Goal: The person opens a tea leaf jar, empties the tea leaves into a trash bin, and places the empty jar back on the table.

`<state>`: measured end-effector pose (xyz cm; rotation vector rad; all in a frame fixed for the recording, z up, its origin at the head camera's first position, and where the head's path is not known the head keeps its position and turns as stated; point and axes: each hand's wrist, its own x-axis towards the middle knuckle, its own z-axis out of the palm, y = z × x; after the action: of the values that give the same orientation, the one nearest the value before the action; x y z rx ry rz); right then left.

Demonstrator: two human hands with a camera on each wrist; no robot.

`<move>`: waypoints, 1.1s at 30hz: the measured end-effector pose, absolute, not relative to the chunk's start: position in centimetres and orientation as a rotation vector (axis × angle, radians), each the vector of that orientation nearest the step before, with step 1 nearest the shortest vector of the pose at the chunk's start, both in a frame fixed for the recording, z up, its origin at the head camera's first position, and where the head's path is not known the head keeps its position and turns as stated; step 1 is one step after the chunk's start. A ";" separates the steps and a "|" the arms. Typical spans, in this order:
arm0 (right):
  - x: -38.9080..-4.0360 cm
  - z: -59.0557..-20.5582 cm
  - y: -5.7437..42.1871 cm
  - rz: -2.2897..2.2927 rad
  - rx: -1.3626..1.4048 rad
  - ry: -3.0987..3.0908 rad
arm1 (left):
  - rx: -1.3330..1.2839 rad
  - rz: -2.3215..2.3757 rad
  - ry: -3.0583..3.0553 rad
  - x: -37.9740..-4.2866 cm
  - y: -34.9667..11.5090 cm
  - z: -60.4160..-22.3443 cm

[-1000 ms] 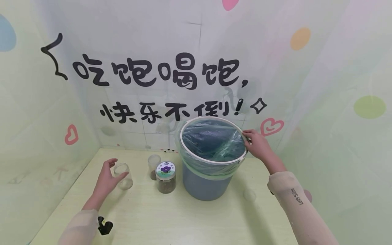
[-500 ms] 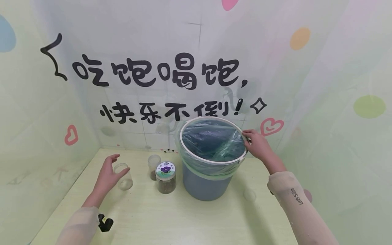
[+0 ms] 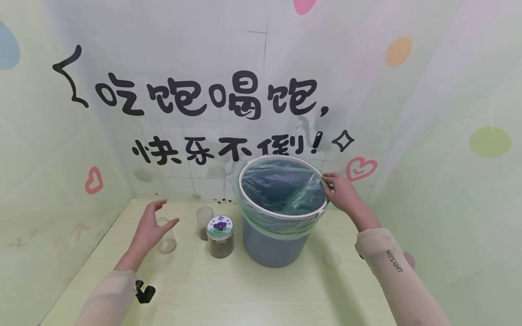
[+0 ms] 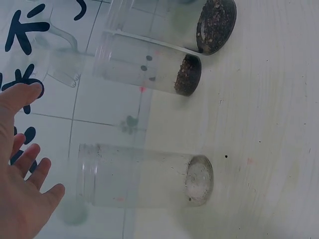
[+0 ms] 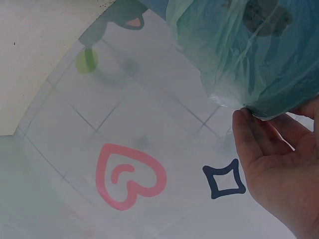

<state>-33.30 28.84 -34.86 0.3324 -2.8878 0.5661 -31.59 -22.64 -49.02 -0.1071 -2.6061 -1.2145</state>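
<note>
At eight o'clock, the left hand (image 3: 148, 233) spreads fingers and thumb apart just beside a clear, upright jar (image 3: 168, 245); a sideways brush could topple that slick cylinder. Around seven o'clock, a slimmer jar (image 3: 203, 221) and a lidded jar (image 3: 220, 247), both holding dark crumbs (image 4: 187, 74), could tip likewise. Near half past five, the thin, crinkled green bag (image 3: 281, 229) lines a round bucket (image 3: 274, 251); at its mouth's three o'clock, the right hand (image 3: 344, 192) pinches the film, which hard tugging could tear.
</note>
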 end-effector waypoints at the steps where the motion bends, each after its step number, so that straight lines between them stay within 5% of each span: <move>1: -33.3 -34.9 28.8 0.566 0.332 -2.888 | -0.115 -1.220 -2.604 -31.6 -22.5 -49.0; 33: -33.4 -34.9 28.7 0.594 0.294 -2.914 | -0.195 -1.296 -2.680 -33.1 -18.5 -50.0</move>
<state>-33.37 28.75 -34.90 0.2944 -2.9138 0.5936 -33.12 -18.52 -50.01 -0.1945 -2.6798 -1.2961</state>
